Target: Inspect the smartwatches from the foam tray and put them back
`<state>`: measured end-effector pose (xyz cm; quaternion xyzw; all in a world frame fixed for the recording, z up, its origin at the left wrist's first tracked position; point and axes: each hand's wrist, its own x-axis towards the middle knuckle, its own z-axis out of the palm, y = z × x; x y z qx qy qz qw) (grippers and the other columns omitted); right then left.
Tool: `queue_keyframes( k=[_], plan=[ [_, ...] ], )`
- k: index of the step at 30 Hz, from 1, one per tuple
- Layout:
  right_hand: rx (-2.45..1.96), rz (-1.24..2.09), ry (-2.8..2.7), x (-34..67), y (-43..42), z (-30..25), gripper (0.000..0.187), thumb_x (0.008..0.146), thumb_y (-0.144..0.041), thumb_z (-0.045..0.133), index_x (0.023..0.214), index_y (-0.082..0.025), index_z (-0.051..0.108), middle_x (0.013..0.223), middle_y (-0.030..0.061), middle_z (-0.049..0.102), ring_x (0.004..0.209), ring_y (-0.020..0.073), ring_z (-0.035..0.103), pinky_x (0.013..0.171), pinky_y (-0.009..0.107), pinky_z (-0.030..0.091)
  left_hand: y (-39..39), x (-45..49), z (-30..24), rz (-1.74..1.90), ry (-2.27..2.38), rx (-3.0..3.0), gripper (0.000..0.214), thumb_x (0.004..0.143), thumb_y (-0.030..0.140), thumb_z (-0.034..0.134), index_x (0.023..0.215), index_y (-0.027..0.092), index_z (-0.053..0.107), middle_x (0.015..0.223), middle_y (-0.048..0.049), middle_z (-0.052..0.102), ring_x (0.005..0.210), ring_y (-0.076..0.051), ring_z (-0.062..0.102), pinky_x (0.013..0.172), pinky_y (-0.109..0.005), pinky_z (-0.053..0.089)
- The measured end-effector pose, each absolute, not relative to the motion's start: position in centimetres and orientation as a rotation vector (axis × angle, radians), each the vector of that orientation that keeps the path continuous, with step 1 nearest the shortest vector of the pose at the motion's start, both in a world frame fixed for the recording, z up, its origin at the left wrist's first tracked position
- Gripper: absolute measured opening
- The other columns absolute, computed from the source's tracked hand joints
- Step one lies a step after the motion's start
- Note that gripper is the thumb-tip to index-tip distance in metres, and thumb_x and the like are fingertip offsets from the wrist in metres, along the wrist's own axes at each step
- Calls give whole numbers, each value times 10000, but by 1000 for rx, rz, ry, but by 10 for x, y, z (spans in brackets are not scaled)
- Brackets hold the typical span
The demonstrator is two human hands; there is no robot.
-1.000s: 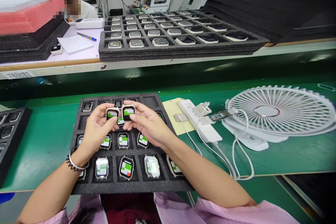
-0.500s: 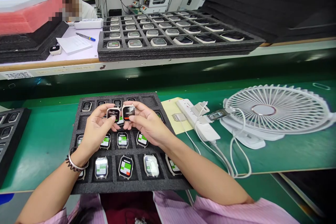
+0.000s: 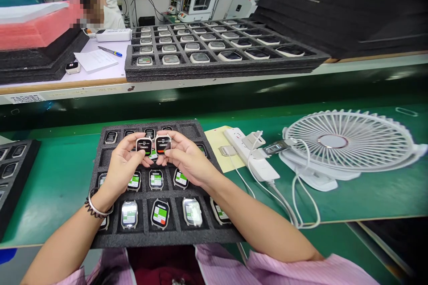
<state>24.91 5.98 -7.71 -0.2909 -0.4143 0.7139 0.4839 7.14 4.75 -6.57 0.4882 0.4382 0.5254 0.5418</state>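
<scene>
The green bench [image 3: 56,187] bears a foam tray [image 3: 167,239]; above it the left hand [image 3: 125,161] pinches the left smartwatch [image 3: 143,144], and the right hand [image 3: 189,160] the right smartwatch [image 3: 163,142] just beside. Both, probably light, rigid and slick-glassed but scratchable, suit an edge grip.

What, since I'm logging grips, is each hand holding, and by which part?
The left hand holds one watch by its case edges, thumb at the lower screen; the right hand holds a second watch similarly, thumb near its lower right corner.
</scene>
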Motion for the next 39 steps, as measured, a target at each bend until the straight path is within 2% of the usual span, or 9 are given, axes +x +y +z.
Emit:
queue_keyframes(
  k=[16,20,24,27,32,36,39],
  plan=[
    [-714,1733,-1016,249,60,-76,450,702,-164,712,1134,-226,605,929,10,711,642,143,671,635,295,521,49,70,-66,1252,1064,1157,414,753,243,713,1145,173,604,938,-22,671,605,-121,682,592,-263,586],
    [-755,1711,-1035,250,61,-78,425,729,-208,756,1127,-214,607,947,19,720,624,128,666,596,265,506,50,70,-66,1245,1042,1115,395,788,306,708,1150,180,611,878,-8,669,616,-138,699,601,-276,596],
    [-819,1677,-1078,250,62,-80,348,768,-279,784,1051,-198,598,860,12,730,521,97,605,495,222,433,49,69,-66,1239,1097,1172,345,790,327,737,1083,176,632,872,-6,672,538,-98,651,515,-218,532],
    [-801,1712,-1045,250,62,-80,340,776,-268,762,1067,-206,599,888,22,736,554,120,636,520,243,470,49,68,-68,1220,1129,1219,369,746,292,782,1061,174,630,863,-5,676,497,-69,596,457,-185,469],
    [-739,1755,-943,251,63,-78,479,698,-141,673,1159,-225,571,991,30,734,665,158,694,634,297,545,52,68,-69,1202,1080,1181,583,679,208,811,1205,192,560,997,-28,674,620,-90,649,579,-214,557],
    [-741,1718,-1017,259,68,-73,627,679,-112,747,1240,-256,509,1046,25,711,717,157,704,674,298,558,55,56,-59,1160,1062,1203,665,684,240,823,1274,192,519,1131,-75,654,698,-126,694,671,-274,593],
    [-770,1640,-1136,279,78,-72,667,689,-169,804,1266,-254,478,1075,40,697,722,157,699,703,314,562,55,25,-53,1117,1149,1347,634,695,307,839,1249,180,558,1087,-85,685,783,-162,688,701,-291,577]
  ],
)
